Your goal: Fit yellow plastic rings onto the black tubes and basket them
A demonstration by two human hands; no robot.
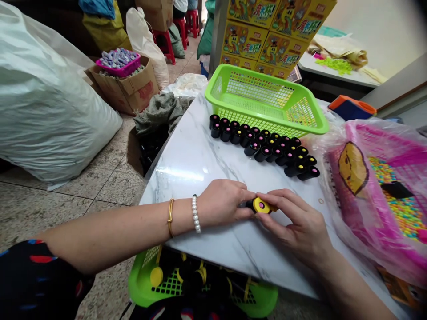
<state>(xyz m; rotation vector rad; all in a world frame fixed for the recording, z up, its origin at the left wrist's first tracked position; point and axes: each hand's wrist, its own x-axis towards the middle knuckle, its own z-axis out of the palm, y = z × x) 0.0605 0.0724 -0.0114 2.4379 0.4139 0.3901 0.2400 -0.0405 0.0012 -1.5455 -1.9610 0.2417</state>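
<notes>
Over the white marbled table (pixel 193 164), my left hand (pixel 222 202) grips a small black cup (pixel 249 204) with thumb and fingers. On the cup's end sits a yellow round lid (pixel 261 205) with a pink dot at its centre. My right hand (pixel 296 222) is closed around the lid's edge from the right, thumb below and fingers above. Whether the lid is fully seated I cannot tell. Beyond my hands stand rows of black cups (pixel 263 153), each showing a pink or yellow dot at its top.
Behind the cups is a green basket (pixel 267 122). A pink basket (pixel 353 133) in clear plastic, holding colourful beads (pixel 396 204), stands at right. Below the table edge, another green basket (pixel 136 280) holds black and yellow pieces. A large white sack (pixel 50 98) fills the left.
</notes>
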